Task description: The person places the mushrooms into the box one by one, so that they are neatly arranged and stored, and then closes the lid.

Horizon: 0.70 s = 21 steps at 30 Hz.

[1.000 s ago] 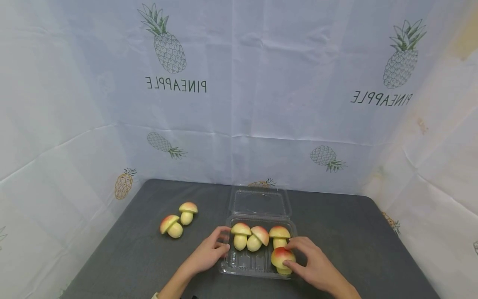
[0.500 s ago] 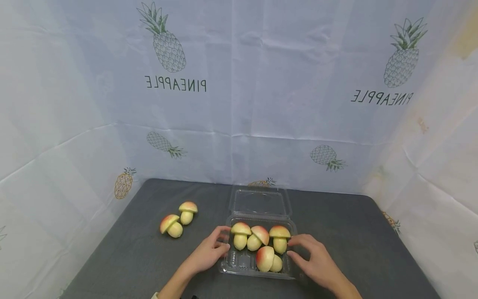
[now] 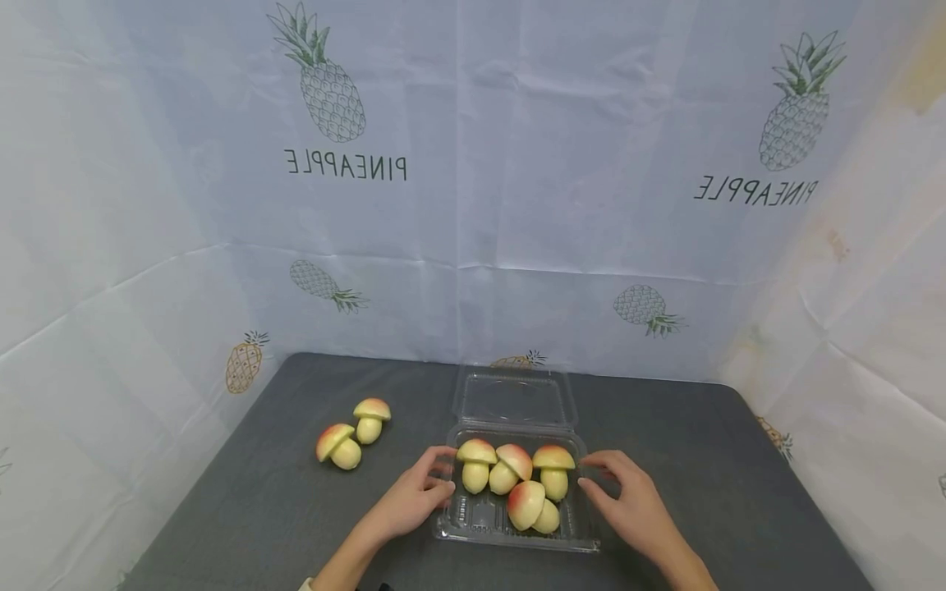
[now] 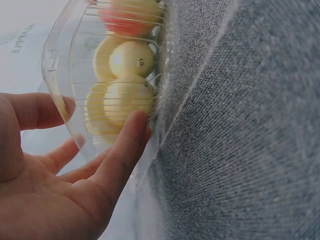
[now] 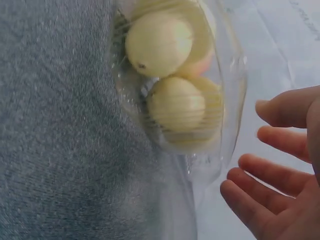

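A clear plastic container (image 3: 473,539) holds several yellow toy mushrooms with reddish caps. Three of them, such as the one at back left (image 3: 475,478), lie in a row along the back. In front of these, the fourth toy mushroom (image 3: 525,504) lies tilted, its cap leftward. My left hand (image 3: 412,497) rests relaxed fingers against the container's left side; in the left wrist view, a fingertip (image 4: 137,120) overlaps the ribbed wall. My right hand (image 3: 634,502) hovers by the right side, fingers spread and holding nothing. The right wrist view shows a gap between its fingers (image 5: 272,177) and the container.
The container's hinged lid (image 3: 513,400) lies open toward the back. Two more toy mushrooms, one nearer (image 3: 338,447) and one farther (image 3: 371,421), lie on the dark table (image 3: 251,509) at left. A pineapple-print curtain (image 3: 458,205) stands behind and along both sides.
My right hand has let go of the front toy mushroom and moved right, off the container. That mushroom now lies farther left, on its side. My left hand has stayed put.
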{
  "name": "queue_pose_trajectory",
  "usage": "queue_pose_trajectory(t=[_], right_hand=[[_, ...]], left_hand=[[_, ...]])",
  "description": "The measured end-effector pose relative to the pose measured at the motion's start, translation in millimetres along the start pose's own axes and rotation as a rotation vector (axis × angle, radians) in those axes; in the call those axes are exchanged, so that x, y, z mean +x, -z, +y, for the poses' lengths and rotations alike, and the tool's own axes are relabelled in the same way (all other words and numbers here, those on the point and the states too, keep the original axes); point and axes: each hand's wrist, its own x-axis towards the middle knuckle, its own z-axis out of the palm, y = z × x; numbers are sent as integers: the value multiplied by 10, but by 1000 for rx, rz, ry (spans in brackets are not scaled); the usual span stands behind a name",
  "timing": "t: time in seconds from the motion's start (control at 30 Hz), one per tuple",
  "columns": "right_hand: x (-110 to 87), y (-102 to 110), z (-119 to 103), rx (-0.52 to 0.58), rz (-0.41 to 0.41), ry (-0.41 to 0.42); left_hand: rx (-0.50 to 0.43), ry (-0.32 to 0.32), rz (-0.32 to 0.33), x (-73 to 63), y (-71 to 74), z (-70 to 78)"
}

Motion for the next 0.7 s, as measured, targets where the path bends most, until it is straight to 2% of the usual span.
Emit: queue_pose_trajectory(t=[0.2, 0.43, 0.53, 0.7], right_hand=[[36, -27, 89, 32, -49, -130], [25, -60, 212, 182, -100, -249], [39, -79, 241, 236, -129, -274], [60, -57, 268, 343, -192, -259]], left_hand=[[-8, 7, 1, 1, 5, -1], [-14, 10, 2, -7, -6, 10], [-23, 14, 1, -15, 1, 33], [-19, 14, 3, -12, 11, 50]])
